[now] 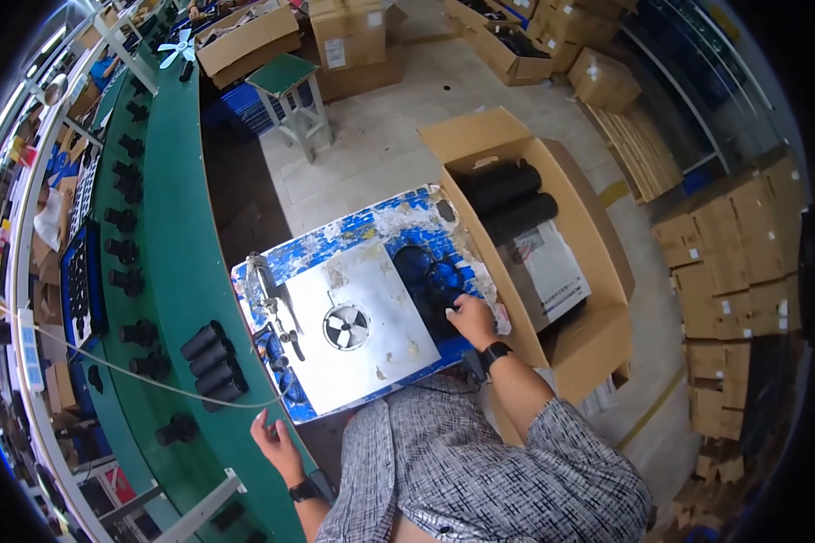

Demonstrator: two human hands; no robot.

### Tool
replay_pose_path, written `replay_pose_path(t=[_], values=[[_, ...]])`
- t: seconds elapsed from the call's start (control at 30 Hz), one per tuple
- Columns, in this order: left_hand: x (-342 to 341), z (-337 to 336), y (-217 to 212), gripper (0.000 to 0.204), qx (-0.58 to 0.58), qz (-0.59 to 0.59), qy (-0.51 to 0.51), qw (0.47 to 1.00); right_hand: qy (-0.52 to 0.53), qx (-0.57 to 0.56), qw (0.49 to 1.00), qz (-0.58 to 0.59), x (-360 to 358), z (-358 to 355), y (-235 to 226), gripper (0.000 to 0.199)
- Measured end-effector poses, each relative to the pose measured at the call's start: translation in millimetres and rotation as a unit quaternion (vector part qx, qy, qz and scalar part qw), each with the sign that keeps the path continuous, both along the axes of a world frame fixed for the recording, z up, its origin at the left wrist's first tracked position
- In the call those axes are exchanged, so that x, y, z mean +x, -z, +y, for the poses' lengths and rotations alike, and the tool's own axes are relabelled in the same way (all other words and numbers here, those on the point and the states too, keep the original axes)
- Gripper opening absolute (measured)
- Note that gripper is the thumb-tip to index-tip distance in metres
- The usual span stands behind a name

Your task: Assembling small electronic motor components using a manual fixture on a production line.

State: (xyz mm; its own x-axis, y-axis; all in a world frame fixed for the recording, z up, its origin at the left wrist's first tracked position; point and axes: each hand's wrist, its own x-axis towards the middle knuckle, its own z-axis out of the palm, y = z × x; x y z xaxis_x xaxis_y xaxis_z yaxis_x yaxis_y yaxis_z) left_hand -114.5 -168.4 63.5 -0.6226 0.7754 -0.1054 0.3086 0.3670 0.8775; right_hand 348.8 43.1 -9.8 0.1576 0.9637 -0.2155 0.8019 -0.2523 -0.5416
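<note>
Checked shirt cloth (pixel 480 471) fills the bottom of my view, with my two forearms reaching out of it, a dark watch on each wrist. My right hand (pixel 471 319) is curled over a black bag (pixel 430 281) lying on the right part of the blue, paint-worn tabletop (pixel 380 222); the fingers are bent down onto the bag, though I cannot tell whether they actually pinch it. My left hand (pixel 270 434) is open, fingers loosely spread, resting at the near edge of the green conveyor (pixel 177 226), gripping nothing. Between my hands, on the tabletop, lies a pale metal plate (pixel 371 362) with a small round fan (pixel 346 326) set into its middle. A clamp-like metal tool (pixel 272 294) stands at the plate's left edge. Just beside my left hand, four black cylinders (pixel 213 362) lie side by side on the conveyor, and more black parts (pixel 127 222) run in a row along it. To the right of the tabletop stands an open cardboard box (pixel 598 335) holding black tubes (pixel 512 199) and a printed sheet (pixel 548 271).
</note>
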Motion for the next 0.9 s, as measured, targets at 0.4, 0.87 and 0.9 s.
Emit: replay_pose_path(t=[0.4,0.87,0.9], values=[[147,136,-151,0.043,0.055,-0.491,0.344,0.798,-0.189,-0.244,0.696,0.648,-72,-20,-200,0.017],[132,119,-40,0.041,0.036,-0.368,0.163,0.915,-0.195,0.03,0.919,0.341,-153,-35,-132,0.045],[132,121,-32,0.043,0.057,-0.331,0.154,0.929,-0.202,0.061,0.934,0.289,-160,-35,-130,0.046]])
